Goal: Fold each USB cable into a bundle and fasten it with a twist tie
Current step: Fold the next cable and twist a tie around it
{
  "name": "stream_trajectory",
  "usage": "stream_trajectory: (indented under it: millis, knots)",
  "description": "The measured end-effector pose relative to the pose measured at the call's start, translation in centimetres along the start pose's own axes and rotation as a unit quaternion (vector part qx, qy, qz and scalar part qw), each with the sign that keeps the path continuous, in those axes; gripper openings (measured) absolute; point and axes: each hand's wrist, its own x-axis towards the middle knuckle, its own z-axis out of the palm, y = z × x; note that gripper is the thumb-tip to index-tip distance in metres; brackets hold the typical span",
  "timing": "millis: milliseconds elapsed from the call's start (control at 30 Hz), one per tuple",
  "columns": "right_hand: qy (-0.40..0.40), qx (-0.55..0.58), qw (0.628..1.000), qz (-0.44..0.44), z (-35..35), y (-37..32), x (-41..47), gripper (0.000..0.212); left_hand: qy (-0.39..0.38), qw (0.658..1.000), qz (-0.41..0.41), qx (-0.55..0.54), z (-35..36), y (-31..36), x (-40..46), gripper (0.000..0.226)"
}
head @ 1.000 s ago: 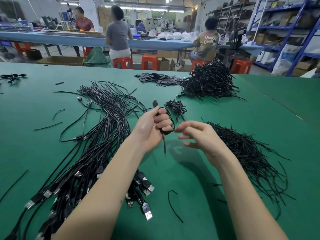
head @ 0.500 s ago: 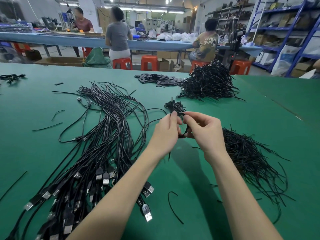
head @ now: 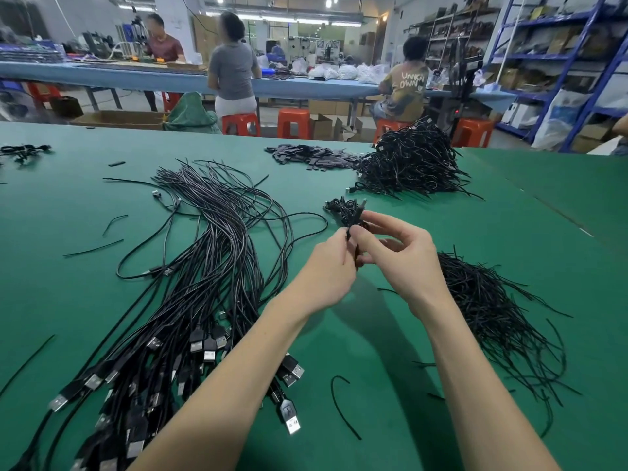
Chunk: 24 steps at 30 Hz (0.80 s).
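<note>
Now both hands meet above the middle of the green desk (head: pixel 390 385), working one folded cable (head: pixel 353 229) between them. Left hand (head: pixel 326 266) has its fingers (head: pixel 339 244) curled and pinching the lower part of the bundle; right hand (head: pixel 404 256) has thumb and fingers closed round the upper part, index finger arched over the top. A second ago the left hand alone held the looped cable, lower and nearer the body, with the right hand loose and apart; since then the right hand has come in, and both have lifted slightly toward the far side. Whether a twist tie is already on the bundle I cannot tell: the spot is hidden between the fingertips. Judging by the grip, this looks like the wrapping or twisting step, so this cable is close to done. Small cluster of finished bundles (head: pixel 341 207) lies on the desk just beyond the hands; a large heap of bundles (head: pixel 413 164) sits further off. Loose twist ties (head: pixel 492 311) are piled just right of the right wrist, within easy reach. Unfolded cables (head: pixel 190 283) fan out in a long sheaf on the left, plugs toward the body, many still to do. One stray tie (head: pixel 341 409) lies between the forearms. People on stools work at a far bench.
</note>
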Motion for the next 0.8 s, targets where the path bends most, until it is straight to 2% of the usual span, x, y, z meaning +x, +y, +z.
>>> stream_trajectory:
  millis: [67,167,267,367,467,500,567,633,700,733,800]
  knots:
    - [0.027,-0.022,0.999,0.008,0.2,0.0,-0.1,0.023,-0.019,0.998,0.013,0.065,0.1,0.2,-0.2,0.022]
    - [0.081,-0.029,0.996,0.023,0.3,0.2,-0.1,0.014,-0.054,0.994,0.03,0.095,0.3,0.2,-0.1,0.025]
    - [0.094,0.035,0.994,0.04,-0.1,0.1,0.2,0.009,-0.055,0.997,0.045,0.003,0.7,0.7,-0.5,0.017]
    - [0.099,0.089,0.989,0.059,-0.4,-0.1,0.4,0.01,-0.012,0.995,0.048,-0.089,1.6,0.6,-0.5,0.005]
    - [0.061,0.097,0.991,0.072,-0.7,0.0,0.3,0.011,0.028,0.991,0.007,-0.13,1.8,-0.2,-0.1,0.014]
    - [0.054,0.049,0.995,0.074,-1.2,0.2,0.3,0.012,0.038,0.986,-0.015,-0.159,1.6,-0.4,0.1,0.017]
    - [0.048,-0.178,0.981,0.061,-2.7,0.8,0.6,0.01,0.062,0.975,-0.051,-0.206,0.9,-0.8,0.5,0.019]
    - [-0.002,-0.397,0.914,0.078,-4.2,1.2,0.5,0.007,0.083,0.965,-0.071,-0.24,0.2,-1.2,0.8,0.02]
    - [-0.058,-0.487,0.859,0.145,-4.6,1.5,0.2,0.011,0.09,0.959,-0.078,-0.258,-0.1,-1.4,0.9,0.02]
    - [-0.072,-0.501,0.844,0.177,-4.6,1.7,0.1,0.012,0.09,0.958,-0.08,-0.26,-0.2,-1.4,0.9,0.02]
    - [-0.066,-0.499,0.84,0.202,-4.2,2.0,-0.1,0.011,0.083,0.958,-0.081,-0.26,-0.1,-1.4,0.8,0.019]
